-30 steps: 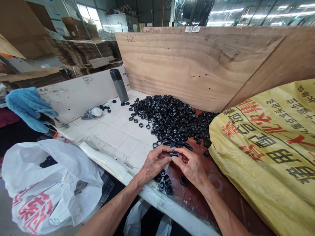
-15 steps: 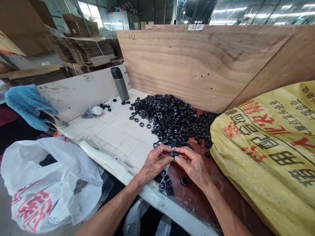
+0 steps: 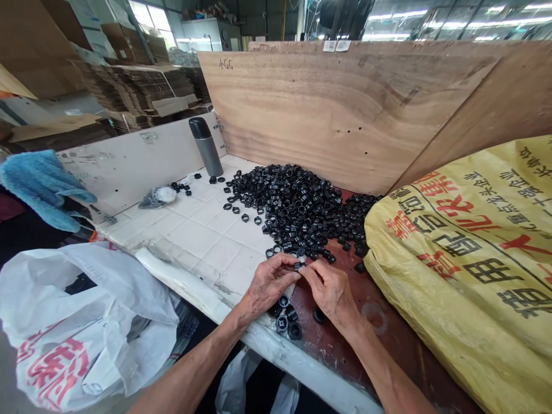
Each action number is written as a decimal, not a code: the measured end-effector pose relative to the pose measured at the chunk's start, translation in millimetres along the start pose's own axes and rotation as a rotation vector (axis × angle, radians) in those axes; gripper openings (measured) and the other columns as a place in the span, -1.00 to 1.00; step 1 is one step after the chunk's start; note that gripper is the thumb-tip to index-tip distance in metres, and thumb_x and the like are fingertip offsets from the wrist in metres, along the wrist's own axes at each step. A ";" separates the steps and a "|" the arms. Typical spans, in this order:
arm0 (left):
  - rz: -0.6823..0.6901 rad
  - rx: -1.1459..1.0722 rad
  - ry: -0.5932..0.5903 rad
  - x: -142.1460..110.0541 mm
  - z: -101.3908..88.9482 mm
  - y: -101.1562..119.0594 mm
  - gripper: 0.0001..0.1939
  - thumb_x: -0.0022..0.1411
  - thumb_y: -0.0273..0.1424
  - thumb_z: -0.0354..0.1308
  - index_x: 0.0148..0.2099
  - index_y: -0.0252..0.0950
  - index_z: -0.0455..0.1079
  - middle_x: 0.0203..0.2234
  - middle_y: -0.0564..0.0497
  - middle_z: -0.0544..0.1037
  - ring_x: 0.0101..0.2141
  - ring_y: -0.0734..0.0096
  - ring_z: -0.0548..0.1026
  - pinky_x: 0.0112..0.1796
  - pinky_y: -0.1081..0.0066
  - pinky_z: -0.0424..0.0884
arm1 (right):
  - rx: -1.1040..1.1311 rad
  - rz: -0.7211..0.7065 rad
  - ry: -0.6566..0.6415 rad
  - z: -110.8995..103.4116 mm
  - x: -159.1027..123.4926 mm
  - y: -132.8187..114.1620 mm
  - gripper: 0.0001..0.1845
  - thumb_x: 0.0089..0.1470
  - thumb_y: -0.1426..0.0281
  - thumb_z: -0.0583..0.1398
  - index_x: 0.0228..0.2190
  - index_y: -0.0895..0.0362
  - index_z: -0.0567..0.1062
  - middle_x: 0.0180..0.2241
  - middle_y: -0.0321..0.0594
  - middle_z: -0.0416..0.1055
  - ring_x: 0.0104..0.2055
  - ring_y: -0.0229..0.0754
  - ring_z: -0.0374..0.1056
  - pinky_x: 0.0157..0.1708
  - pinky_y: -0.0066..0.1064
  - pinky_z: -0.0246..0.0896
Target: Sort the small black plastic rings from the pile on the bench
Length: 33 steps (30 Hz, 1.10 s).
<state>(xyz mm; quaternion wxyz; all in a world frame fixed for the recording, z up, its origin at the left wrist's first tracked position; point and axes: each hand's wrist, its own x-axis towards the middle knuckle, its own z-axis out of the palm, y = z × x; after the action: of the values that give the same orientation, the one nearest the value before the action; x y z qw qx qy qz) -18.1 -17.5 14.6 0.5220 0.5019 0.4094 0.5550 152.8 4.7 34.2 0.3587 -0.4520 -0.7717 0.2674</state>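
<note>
Between the fingertips of both hands sits a small black plastic ring (image 3: 298,265), partly covered by the fingers. My left hand (image 3: 271,282) pinches it from the left. My right hand (image 3: 330,284) is closed, with thumb and fingertips at the ring's right side. Just beyond the fingers spreads a large pile of black plastic rings (image 3: 293,201). Below my left hand, near the front edge, lie several round black caps (image 3: 282,323) with cross-shaped insides. One more black cap (image 3: 318,314) rests beside my right hand, partly hidden by it.
A yellow sack (image 3: 457,276) fills the right side. A white plastic bag (image 3: 86,322) hangs at the left, below a blue towel (image 3: 43,187). A grey bottle (image 3: 206,148) stands at the back by a plywood board (image 3: 328,109). White tiles (image 3: 202,230) cover the table's left part.
My right hand's fingers have curled in closer on the ring and now cover more of it. The whole view has shifted slightly; my left hand keeps its pinch.
</note>
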 end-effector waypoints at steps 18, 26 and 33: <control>-0.124 -0.111 -0.012 1.3 5.4 6.1 -0.72 0.09 -0.38 0.38 -0.15 -0.33 0.47 -0.31 0.00 0.60 -0.31 0.42 0.55 -0.20 0.41 0.46 | 0.283 0.040 0.006 -8.8 6.3 -0.7 -0.88 0.11 0.40 0.23 -0.31 0.10 0.59 -0.24 -0.18 0.49 -0.21 -0.16 0.42 -0.24 -0.39 0.32; -0.105 -0.100 -0.030 1.0 4.4 2.1 -0.73 0.13 -0.38 0.35 -0.12 -0.32 0.46 -0.27 -0.03 0.60 -0.26 0.37 0.56 -0.14 0.36 0.46 | 0.196 0.038 0.054 2.0 0.1 6.6 -0.74 0.16 0.37 0.20 -0.09 0.09 0.48 -0.28 -0.21 0.50 -0.28 -0.18 0.45 -0.23 -0.39 0.38; 0.059 0.138 -0.094 -0.9 1.2 -0.9 -0.80 0.22 -0.39 0.26 -0.10 -0.30 0.49 -0.16 -0.06 0.53 -0.18 0.32 0.53 -0.12 0.35 0.46 | 0.028 -0.025 0.053 5.4 -1.5 6.4 -0.75 0.31 0.28 0.07 -0.09 0.12 0.44 -0.36 -0.21 0.50 -0.36 -0.20 0.46 -0.31 -0.44 0.32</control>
<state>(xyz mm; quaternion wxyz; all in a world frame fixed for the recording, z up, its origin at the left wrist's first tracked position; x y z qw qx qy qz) -16.9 -18.4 13.8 0.4882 0.5741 0.4067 0.5165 152.3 5.8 25.9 0.3884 -0.4443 -0.7637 0.2616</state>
